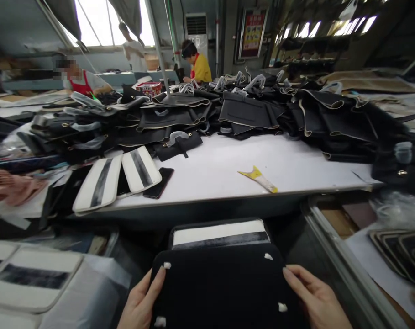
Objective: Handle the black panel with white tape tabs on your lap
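Observation:
A black rounded panel (221, 288) with small white patches near its corners lies low in front of me. Gripping its left edge is my left hand (140, 299), thumb on top near a white patch. My right hand (317, 294) pinches the opposite edge, with the thumb at the upper right corner. Just beyond the black panel shows part of a white panel with a dark stripe (221, 234). What lies beneath the black panel is hidden.
On the white table (210, 178) are a yellow-and-white tool (258, 178), a phone (159, 183), striped white panels (101, 183) and piled black bag pieces (248, 112). More striped panels (36, 278) lie at left, dark stacked panels (402, 251) at right. Several people work behind.

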`<state>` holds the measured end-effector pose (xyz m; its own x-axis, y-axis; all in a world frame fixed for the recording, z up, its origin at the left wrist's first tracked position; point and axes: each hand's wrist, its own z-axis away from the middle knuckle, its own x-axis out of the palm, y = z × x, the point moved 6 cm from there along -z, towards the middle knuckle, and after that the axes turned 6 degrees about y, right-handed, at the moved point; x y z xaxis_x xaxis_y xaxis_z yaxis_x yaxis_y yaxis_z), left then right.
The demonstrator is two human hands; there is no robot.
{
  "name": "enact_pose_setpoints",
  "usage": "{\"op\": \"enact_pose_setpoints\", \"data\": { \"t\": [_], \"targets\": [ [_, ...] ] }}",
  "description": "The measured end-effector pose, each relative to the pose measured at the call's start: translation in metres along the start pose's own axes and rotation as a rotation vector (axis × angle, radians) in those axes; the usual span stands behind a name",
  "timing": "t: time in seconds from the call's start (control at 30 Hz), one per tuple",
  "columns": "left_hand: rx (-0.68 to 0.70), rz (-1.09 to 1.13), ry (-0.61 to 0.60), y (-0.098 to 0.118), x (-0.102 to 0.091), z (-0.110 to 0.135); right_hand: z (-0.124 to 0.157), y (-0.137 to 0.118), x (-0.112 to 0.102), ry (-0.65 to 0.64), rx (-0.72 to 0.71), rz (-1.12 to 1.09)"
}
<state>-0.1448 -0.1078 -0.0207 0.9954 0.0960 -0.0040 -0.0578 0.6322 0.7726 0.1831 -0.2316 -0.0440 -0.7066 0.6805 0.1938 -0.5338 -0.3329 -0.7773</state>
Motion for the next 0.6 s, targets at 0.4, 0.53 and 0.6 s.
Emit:
{"op": "enact_pose_setpoints", "data": {
  "t": [0.4,0.53,0.6],
  "targets": [
    [0.299,-0.179,-0.111,0.042,0.029,-0.067,-0.084,-0.061,0.015,0.043,-0.146,0.217],
    [0.447,-0.461,-0.031,0.047,0.022,-0.079,-0.097,-0.051,0.016,0.0,0.006,0.252],
    [0.484,-0.569,-0.01,0.048,0.02,-0.079,-0.101,-0.046,0.015,0.014,0.066,0.263]
  ]
}}
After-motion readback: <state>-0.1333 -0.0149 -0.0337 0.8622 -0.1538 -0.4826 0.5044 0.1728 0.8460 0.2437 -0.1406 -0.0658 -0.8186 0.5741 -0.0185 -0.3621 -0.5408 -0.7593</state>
